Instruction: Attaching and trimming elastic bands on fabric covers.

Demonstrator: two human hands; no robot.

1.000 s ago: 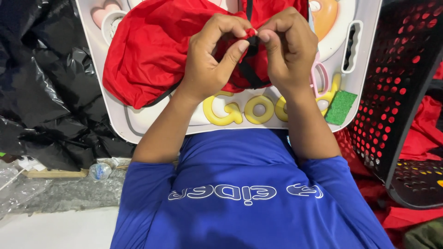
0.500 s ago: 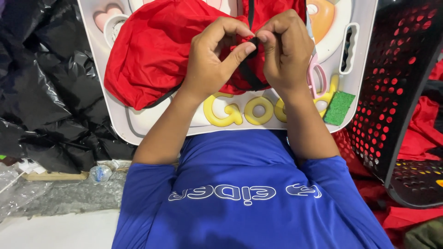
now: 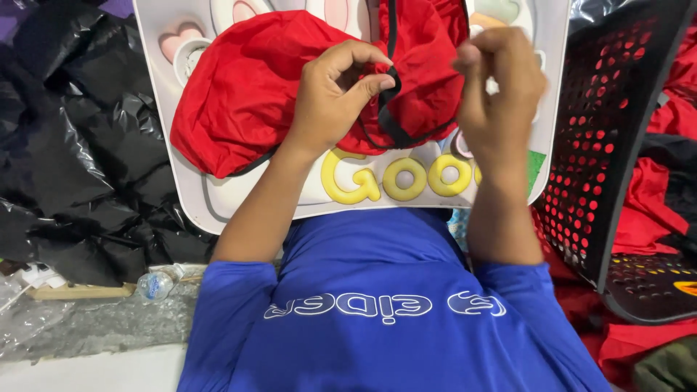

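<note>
The left hand (image 3: pixel 335 98) pinches the black edging (image 3: pixel 386 109) of a red fabric piece (image 3: pixel 247 94) between thumb and forefinger, the other fingers curled over the cloth, which lies bunched on a white lap tray (image 3: pixel 239 207) with raised yellow letters along its near edge. The right hand (image 3: pixel 501 91) is lifted just beside the cloth's right side, blurred, fingers drawn together as if nipping something very fine; whether it holds a thread, a needle or nothing I cannot tell. The red fabric piece sits across the middle and left of the tray, its black trim looping down between the two hands. A black perforated basket (image 3: pixel 617 138) leans at the right with more red cloth (image 3: pixel 653 196) behind it, crumpled black plastic sheeting (image 3: pixel 80 160) lies at the left, and a small clear bottle (image 3: pixel 154 284) rests on the floor. The likely trouble, judging from this: the narrow trim could slip from so light a pinch if the right hand tugs sideways, or the loose cloth could slide off the tray's left rim, since nothing weighs it down
</note>
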